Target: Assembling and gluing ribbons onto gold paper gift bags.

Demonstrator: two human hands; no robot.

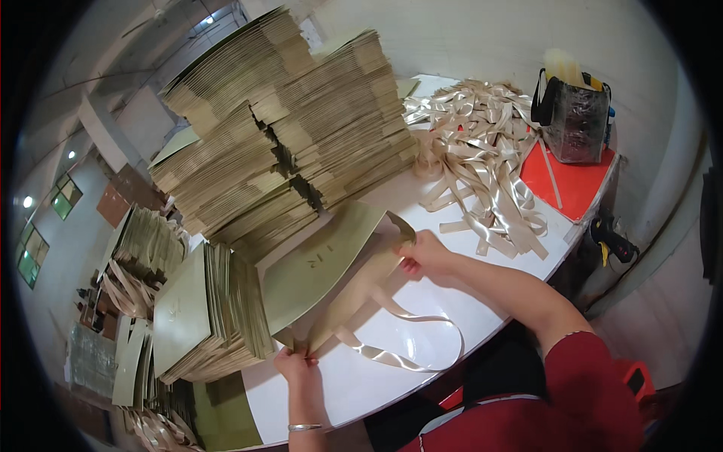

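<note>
White round table crowded with tall stacks of flat gold bags and loose ribbon; left hand and right hand pinch opposite top corners of gold paper bag, ribbon handle trailing

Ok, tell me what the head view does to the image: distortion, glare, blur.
Head view: fisheye bends the white table edge and walls toward a black rim; glare sits on the tabletop beside the ribbon handle; the right hand and left hand on the flat paper bag look fairly sharp.
</note>
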